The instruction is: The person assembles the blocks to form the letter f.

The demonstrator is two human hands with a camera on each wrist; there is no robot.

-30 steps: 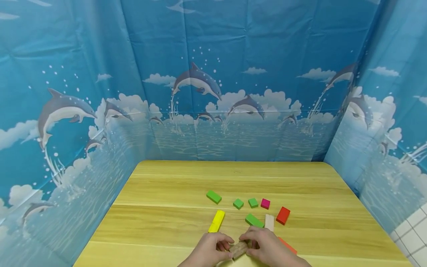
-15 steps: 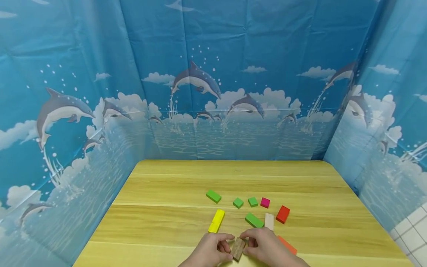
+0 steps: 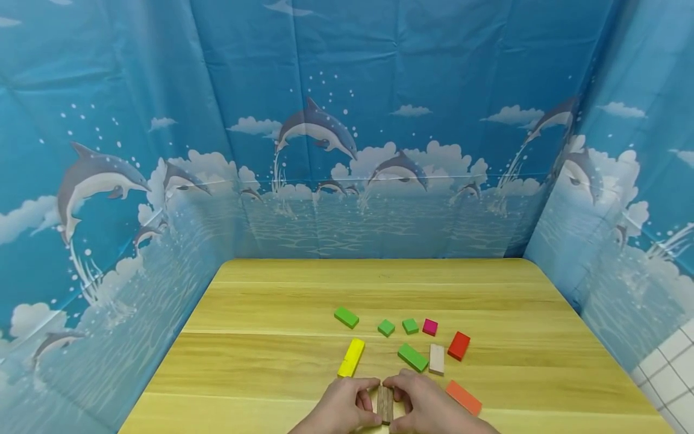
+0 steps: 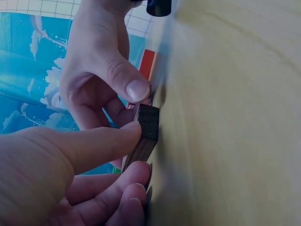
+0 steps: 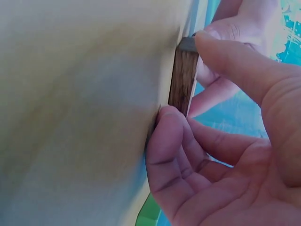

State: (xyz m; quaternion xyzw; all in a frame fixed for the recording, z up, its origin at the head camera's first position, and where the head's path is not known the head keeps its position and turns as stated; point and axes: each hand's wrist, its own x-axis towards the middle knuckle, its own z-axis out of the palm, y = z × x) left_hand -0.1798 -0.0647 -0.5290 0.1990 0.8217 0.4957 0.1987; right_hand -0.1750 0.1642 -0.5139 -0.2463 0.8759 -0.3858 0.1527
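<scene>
A brown wooden block with a dark end lies on the table between both hands, its long side running away from the person. My left hand pinches it from the left, thumb at the near end and fingers curled toward the far end. From the other side my right hand holds it likewise. In the left wrist view the thumb rests by the dark end face of the block. The right wrist view shows the block's long grainy side standing between thumb and fingertips.
Beyond the hands on the wooden table lie a yellow block, a long green block, a pale wooden block, a red block and an orange block. Farther back sit small green blocks and a magenta cube.
The brown block has turned from slanting to the right to pointing straight away from the person. My right hand has shifted slightly left, closer to my left hand.
</scene>
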